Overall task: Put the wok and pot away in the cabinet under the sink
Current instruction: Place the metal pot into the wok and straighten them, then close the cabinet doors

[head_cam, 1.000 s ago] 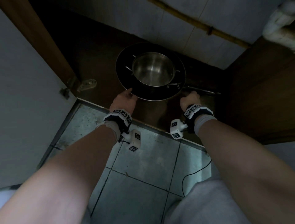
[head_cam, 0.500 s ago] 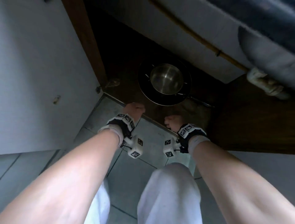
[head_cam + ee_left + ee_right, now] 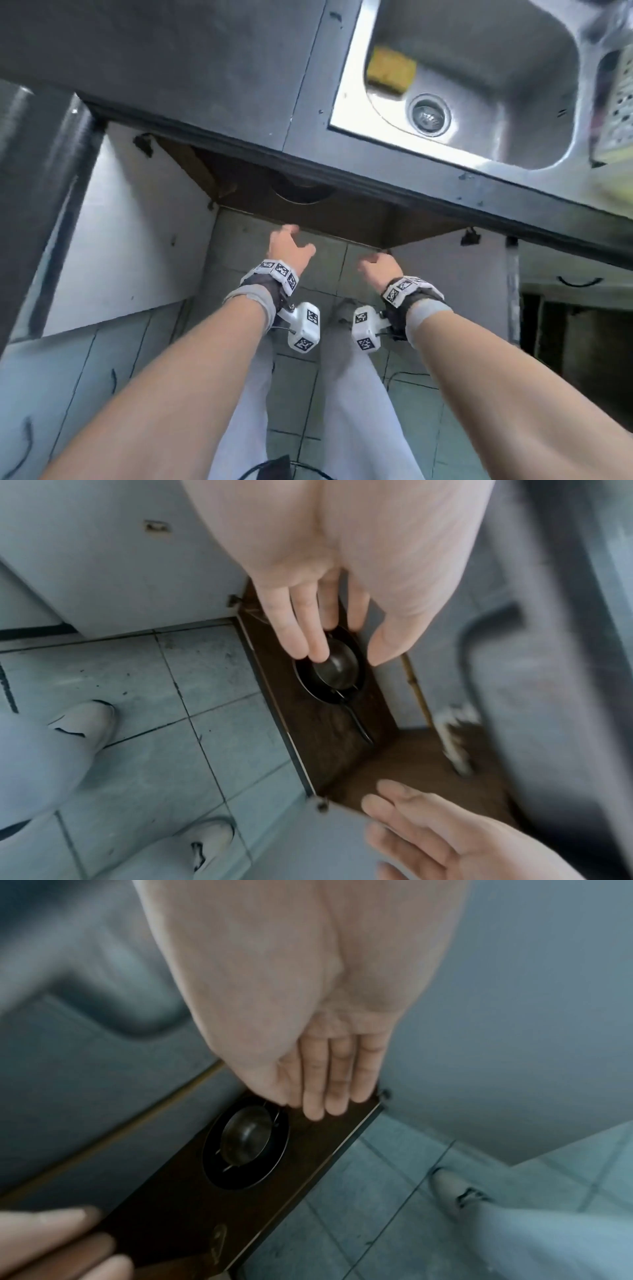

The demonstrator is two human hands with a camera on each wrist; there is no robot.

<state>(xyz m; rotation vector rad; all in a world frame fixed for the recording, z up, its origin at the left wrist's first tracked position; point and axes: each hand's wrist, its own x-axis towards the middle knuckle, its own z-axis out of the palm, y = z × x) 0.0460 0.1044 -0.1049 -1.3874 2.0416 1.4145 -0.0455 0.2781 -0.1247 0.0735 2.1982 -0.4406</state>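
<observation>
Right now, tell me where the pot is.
The pot sits inside the black wok on the brown cabinet floor under the sink, below both empty hands in the wrist views.

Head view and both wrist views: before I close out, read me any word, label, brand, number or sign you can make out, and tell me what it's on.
None: no view shows readable words, brands or numbers.
Wrist bands: black-and-white square marker patterns only, no letters.
White camera blocks: same marker patterns, no text.
Wok and pot in the cabinet: no marking visible; both wrist views are blurred.
Sink and sponge: no label visible.
</observation>
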